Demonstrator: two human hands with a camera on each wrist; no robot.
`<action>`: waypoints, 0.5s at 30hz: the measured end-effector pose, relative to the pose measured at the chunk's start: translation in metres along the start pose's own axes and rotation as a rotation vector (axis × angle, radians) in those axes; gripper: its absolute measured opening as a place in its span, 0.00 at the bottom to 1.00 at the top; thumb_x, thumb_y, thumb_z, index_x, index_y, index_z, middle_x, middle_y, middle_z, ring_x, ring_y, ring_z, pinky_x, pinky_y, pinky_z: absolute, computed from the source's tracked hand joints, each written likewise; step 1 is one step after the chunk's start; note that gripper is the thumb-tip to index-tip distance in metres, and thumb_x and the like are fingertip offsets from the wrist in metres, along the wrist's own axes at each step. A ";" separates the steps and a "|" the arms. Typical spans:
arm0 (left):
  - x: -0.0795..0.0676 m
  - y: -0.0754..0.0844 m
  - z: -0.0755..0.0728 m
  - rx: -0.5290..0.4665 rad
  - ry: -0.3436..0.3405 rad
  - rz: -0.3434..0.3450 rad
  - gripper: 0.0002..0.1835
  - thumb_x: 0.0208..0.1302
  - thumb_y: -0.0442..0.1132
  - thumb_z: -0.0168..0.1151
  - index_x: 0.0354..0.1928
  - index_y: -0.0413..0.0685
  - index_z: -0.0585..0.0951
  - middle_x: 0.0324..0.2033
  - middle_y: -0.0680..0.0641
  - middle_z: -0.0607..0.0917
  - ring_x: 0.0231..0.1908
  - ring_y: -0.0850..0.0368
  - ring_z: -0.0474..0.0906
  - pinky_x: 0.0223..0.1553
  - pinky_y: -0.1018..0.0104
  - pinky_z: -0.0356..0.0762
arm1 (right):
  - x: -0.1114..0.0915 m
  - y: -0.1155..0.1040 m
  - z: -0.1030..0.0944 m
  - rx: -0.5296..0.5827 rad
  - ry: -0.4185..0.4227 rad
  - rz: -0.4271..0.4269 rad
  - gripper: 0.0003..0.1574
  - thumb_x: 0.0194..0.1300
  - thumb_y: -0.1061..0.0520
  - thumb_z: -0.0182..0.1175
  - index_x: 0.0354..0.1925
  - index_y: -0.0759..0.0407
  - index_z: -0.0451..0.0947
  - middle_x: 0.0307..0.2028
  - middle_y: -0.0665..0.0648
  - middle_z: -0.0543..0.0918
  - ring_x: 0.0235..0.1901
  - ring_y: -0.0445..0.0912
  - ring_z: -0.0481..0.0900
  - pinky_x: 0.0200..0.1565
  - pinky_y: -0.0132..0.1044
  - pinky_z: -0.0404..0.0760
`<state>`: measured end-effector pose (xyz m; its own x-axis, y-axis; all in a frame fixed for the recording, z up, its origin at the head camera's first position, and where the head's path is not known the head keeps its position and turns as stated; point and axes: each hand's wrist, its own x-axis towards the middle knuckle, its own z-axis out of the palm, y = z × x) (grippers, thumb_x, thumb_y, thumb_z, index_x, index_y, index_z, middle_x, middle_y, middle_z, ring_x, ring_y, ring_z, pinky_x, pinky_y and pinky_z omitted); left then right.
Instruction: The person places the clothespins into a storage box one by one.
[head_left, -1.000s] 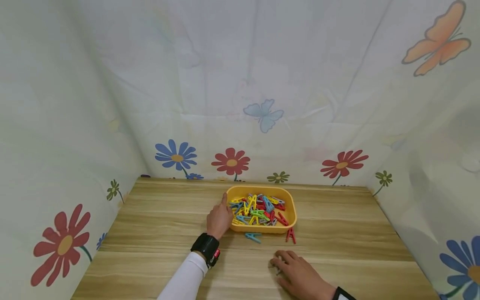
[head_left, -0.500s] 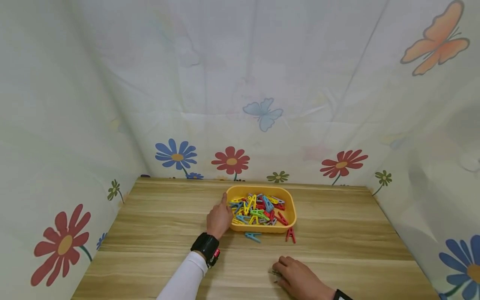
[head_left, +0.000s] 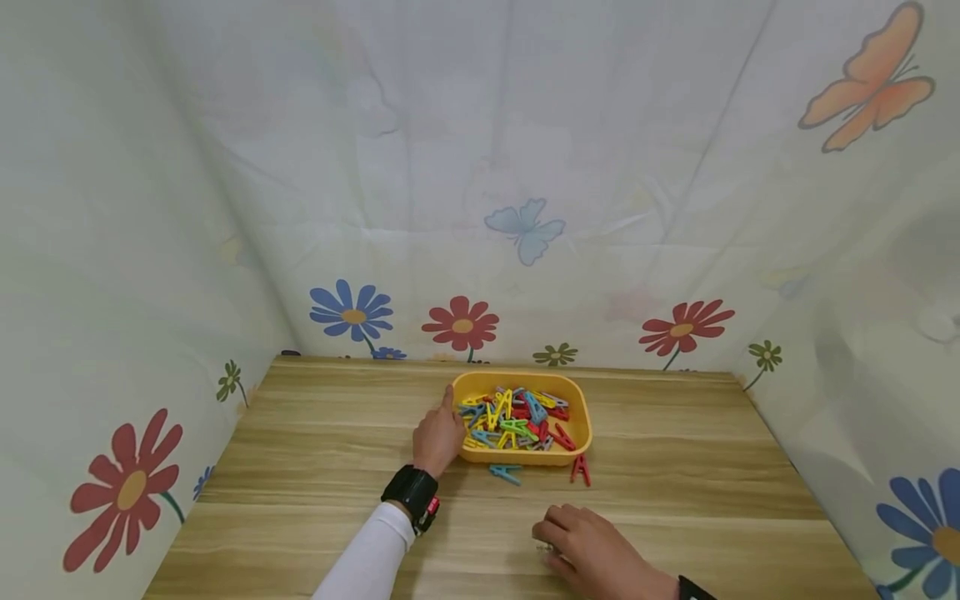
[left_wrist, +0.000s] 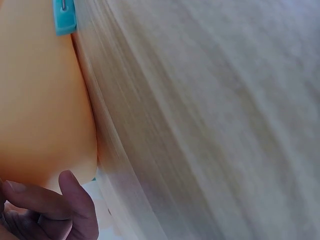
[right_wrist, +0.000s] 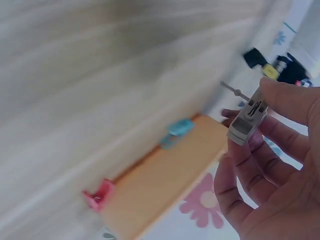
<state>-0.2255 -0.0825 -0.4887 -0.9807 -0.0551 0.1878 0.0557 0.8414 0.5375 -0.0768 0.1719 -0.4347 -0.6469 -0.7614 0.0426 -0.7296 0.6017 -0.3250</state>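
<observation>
In the head view, my left hand [head_left: 439, 437] is at the left side of a yellow plastic basket [head_left: 588, 433], its index finger straight along the rim. The left wrist view shows other fingers bent close against the basket's outer wall [left_wrist: 45, 110]. Nearer the front of the table, my right hand [head_left: 596, 550] pinches a grey clothespin [right_wrist: 247, 117] between thumb and fingers, with a thin grey piece [right_wrist: 234, 90] sticking out beside it. In the head view the fingers mostly hide this clothespin. Inside the basket lie several yellow, blue, red, green and grey clothespins [head_left: 517, 425].
A blue clothespin [head_left: 506, 473] and a red clothespin [head_left: 581, 469] lie on the wooden table [head_left: 675, 467] just before the basket's front wall. A flower-patterned cloth [head_left: 420, 250] rises around the table at the back and both sides.
My right hand's fingers have shifted around the grey clothespin, and the hand has moved slightly. My left hand, the basket and the loose clothespins stay where they were.
</observation>
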 end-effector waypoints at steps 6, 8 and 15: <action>0.000 0.000 0.000 0.009 0.016 0.007 0.30 0.66 0.40 0.51 0.68 0.47 0.58 0.09 0.50 0.67 0.09 0.56 0.63 0.10 0.62 0.58 | 0.008 -0.009 -0.027 -0.064 0.058 -0.005 0.14 0.64 0.47 0.56 0.48 0.43 0.74 0.39 0.41 0.72 0.36 0.35 0.69 0.38 0.39 0.76; 0.000 0.000 -0.001 0.009 0.022 0.011 0.29 0.66 0.40 0.51 0.68 0.47 0.59 0.09 0.49 0.67 0.09 0.55 0.62 0.10 0.62 0.57 | 0.012 -0.008 -0.036 -0.094 0.099 -0.003 0.14 0.64 0.46 0.57 0.48 0.43 0.74 0.39 0.41 0.72 0.37 0.36 0.69 0.39 0.39 0.76; -0.001 0.002 -0.003 0.014 0.002 -0.002 0.30 0.66 0.41 0.51 0.69 0.47 0.58 0.10 0.49 0.68 0.09 0.56 0.63 0.10 0.62 0.59 | 0.032 0.003 -0.062 -0.165 0.270 -0.038 0.16 0.59 0.49 0.62 0.47 0.49 0.76 0.38 0.44 0.74 0.37 0.37 0.70 0.38 0.38 0.76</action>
<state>-0.2242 -0.0824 -0.4851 -0.9805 -0.0577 0.1880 0.0509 0.8489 0.5261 -0.1132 0.1644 -0.3756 -0.6381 -0.7055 0.3082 -0.7660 0.6222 -0.1617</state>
